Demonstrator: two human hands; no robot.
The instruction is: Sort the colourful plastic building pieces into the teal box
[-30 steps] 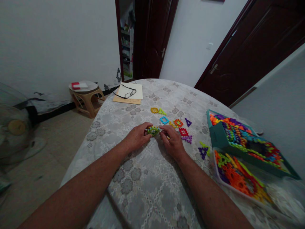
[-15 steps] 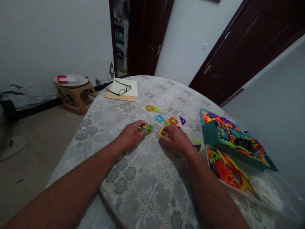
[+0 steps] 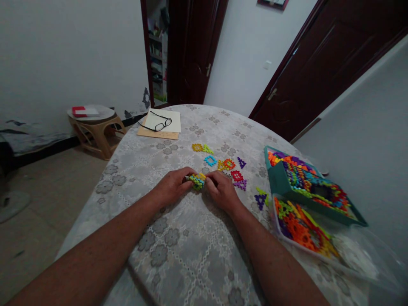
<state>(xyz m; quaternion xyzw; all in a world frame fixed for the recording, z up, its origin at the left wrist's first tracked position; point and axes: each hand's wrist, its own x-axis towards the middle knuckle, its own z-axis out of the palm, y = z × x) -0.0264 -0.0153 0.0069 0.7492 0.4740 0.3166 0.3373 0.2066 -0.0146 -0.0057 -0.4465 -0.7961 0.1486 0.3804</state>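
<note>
Both hands are closed on one small cluster of green and yellow toothed pieces [image 3: 197,180] — the left hand [image 3: 174,185] pinches it from one side, the right hand [image 3: 220,191] from the other, just above the bench [image 3: 191,238]. Were the pinch uneven, the notched edges could likely be sprung apart and the cluster dropped among the loose shapes beyond the knuckles: a blue square frame [image 3: 210,160], a red square [image 3: 236,175], a purple triangle [image 3: 242,162]. All look to be hard, glossy plastic with open centres. More are heaped in a teal box [image 3: 280,180] and a clear tray [image 3: 299,225] to the right. A lacy, flower-patterned cloth covers the bench, soft enough to snag a fallen piece
</note>
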